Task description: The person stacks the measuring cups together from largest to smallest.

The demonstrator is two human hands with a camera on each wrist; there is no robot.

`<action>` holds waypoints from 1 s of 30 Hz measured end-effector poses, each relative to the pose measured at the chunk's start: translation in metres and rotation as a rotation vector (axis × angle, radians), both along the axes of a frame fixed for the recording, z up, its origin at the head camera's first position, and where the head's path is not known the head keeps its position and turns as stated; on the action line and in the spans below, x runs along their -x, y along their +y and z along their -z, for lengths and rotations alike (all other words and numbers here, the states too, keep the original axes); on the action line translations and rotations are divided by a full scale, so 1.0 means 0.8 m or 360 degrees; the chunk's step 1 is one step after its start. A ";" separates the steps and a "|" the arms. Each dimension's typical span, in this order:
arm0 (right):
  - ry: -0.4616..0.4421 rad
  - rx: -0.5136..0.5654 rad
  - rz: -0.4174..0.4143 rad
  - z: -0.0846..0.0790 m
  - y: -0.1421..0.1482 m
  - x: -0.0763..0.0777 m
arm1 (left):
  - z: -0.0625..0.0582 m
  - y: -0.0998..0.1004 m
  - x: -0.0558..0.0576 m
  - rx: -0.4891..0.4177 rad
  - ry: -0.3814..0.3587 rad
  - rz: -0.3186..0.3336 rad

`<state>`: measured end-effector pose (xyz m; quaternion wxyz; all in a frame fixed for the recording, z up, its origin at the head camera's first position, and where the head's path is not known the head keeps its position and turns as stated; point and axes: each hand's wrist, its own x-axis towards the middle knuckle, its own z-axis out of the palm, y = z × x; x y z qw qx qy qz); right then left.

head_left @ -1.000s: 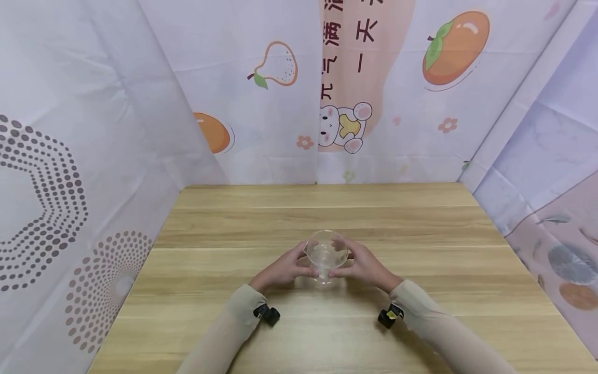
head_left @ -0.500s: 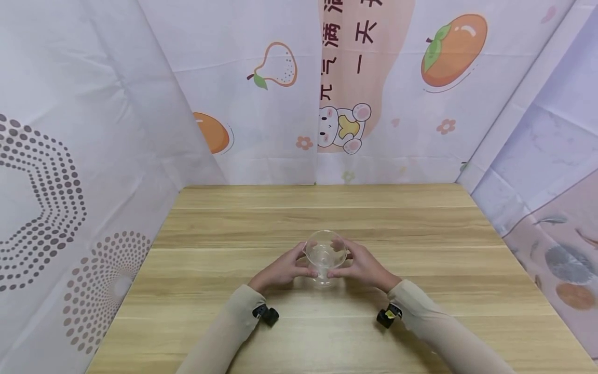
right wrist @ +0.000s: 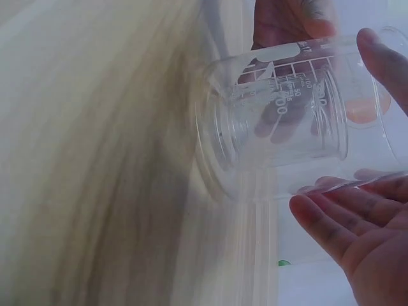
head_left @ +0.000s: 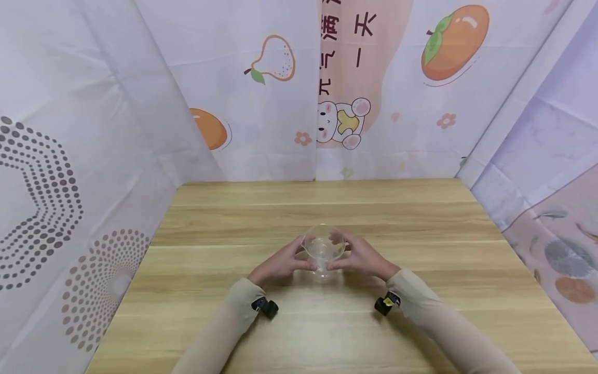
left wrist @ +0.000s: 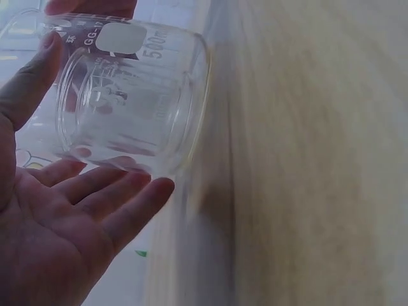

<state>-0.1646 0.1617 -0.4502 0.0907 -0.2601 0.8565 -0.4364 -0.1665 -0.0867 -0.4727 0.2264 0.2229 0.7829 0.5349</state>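
A large clear glass beaker (head_left: 324, 244) stands upright near the middle of the wooden table, between my hands. White print on its wall includes 500 in the left wrist view. Nested inside it is a smaller glass beaker (right wrist: 331, 121) with white graduations; whether the nest holds any more glassware is hard to tell through the glass. My left hand (head_left: 280, 263) holds the large beaker's left side, thumb toward me and fingers behind. From the right, my right hand (head_left: 366, 258) grips it in the same way. Whether its base touches the tabletop, I cannot tell.
The wood-grain table (head_left: 224, 218) extends around the beaker on all sides. A printed fabric curtain (head_left: 261, 130) hangs along its back edge, with patterned cloths at the left (head_left: 107, 171) and right (head_left: 537, 171).
The head view has tilted down and up by a small amount, shifting the scene slightly. Both hands keep their hold on the beaker, which stays in about the same place.
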 end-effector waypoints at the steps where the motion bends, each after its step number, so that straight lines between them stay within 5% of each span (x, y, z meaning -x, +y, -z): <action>1: -0.0011 0.0002 -0.0002 0.000 -0.001 0.001 | 0.000 0.000 0.001 -0.0003 -0.0012 -0.0006; 13: -0.0079 -0.0002 0.0019 -0.001 -0.006 0.015 | 0.001 -0.002 0.018 -0.0037 0.0054 0.0014; 20: -0.0126 -0.0004 0.0019 -0.003 -0.006 0.018 | -0.009 -0.001 0.018 -0.0089 -0.0011 0.0015; 30: -0.0110 -0.0027 -0.0032 -0.004 0.001 0.023 | -0.002 0.000 0.020 -0.0101 0.0014 0.0062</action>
